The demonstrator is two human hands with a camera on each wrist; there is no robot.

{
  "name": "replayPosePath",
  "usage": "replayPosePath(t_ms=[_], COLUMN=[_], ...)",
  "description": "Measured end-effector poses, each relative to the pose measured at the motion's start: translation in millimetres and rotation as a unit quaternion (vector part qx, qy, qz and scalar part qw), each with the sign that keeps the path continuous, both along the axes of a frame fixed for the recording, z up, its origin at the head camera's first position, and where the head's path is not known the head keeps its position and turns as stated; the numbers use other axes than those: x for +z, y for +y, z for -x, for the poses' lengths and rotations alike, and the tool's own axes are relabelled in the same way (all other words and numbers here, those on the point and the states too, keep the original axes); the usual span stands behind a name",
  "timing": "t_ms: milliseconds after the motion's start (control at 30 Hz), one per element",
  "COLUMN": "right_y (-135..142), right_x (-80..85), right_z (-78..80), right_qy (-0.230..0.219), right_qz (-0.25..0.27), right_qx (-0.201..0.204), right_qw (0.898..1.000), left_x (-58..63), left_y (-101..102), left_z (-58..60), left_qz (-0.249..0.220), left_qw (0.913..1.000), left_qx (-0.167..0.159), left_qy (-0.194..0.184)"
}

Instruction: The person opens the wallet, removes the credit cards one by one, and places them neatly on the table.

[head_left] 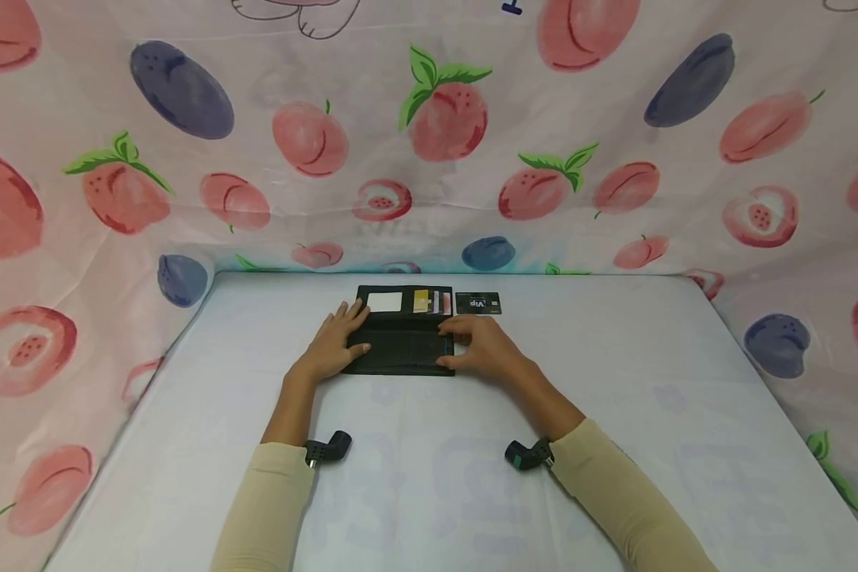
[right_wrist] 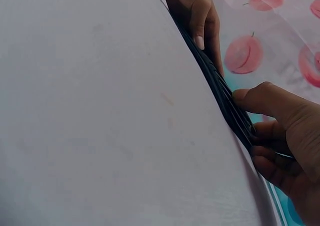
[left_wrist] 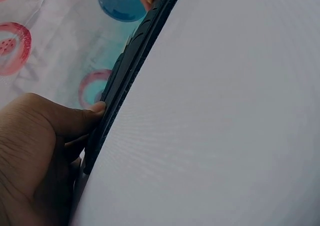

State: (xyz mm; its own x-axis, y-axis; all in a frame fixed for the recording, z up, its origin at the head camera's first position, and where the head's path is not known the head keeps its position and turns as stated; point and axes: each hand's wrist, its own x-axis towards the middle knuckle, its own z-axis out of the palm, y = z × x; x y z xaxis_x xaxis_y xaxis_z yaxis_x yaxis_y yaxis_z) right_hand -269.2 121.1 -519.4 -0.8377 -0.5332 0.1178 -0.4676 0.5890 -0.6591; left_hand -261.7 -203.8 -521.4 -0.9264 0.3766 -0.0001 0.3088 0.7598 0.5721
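A long black wallet lies unfolded on the white table, its upper panel holding a white insert and several cards in slots. My left hand rests on the wallet's left edge with fingers spread and thumb on the lower panel. At the right edge, my right hand has its thumb and curled fingers around the lower panel's side, pinching it. A thin blue strip shows there between the fingers. In the right wrist view the wallet appears edge-on, its layers slightly parted near the right thumb.
A black card marked "Vip" lies just right of the wallet's upper panel, above the right hand. The white tabletop ends at a fruit-print cloth behind and on both sides. Black wrist cameras sit at both cuffs.
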Motion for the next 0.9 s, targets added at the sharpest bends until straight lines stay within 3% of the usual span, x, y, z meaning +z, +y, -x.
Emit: replayPosePath(t_ms=[300,700,900], right_y=[3.6,-2.3,-4.1], right_x=[5.5,0.7,-1.0], right_z=[0.4,-2.8,-3.0], right_qy=[-0.007,0.045,0.047], right_qz=[0.002,-0.046,-0.049], right_qx=[0.015,0.016,0.011], right_qw=[1.000,0.998,0.998], left_x=[0.6,-0.3,-0.2], left_y=[0.4,-0.6,-0.8], left_z=[-0.2,-0.2,-0.3], left_qz=[-0.002,-0.002,-0.001], left_qw=[1.0000,1.0000,1.0000], left_qx=[0.000,-0.003,-0.001], left_qy=[-0.005,-0.004,-0.007])
